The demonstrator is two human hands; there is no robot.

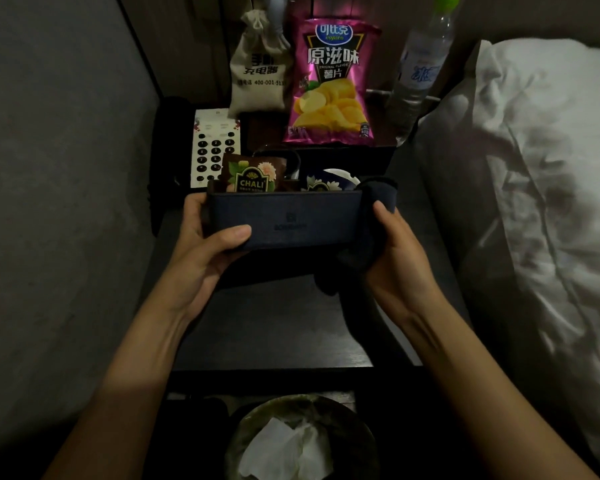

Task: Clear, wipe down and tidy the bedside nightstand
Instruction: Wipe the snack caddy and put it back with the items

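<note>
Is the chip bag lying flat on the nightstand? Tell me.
No, the purple chip bag stands upright at the back of the nightstand, beside the cloth pouch.

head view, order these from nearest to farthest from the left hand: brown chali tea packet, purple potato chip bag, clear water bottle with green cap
From the left hand:
1. Brown Chali tea packet, just above it in the dark blue tray.
2. Purple potato chip bag, farther back, centre.
3. Clear water bottle with green cap, back right by the bed.
</note>
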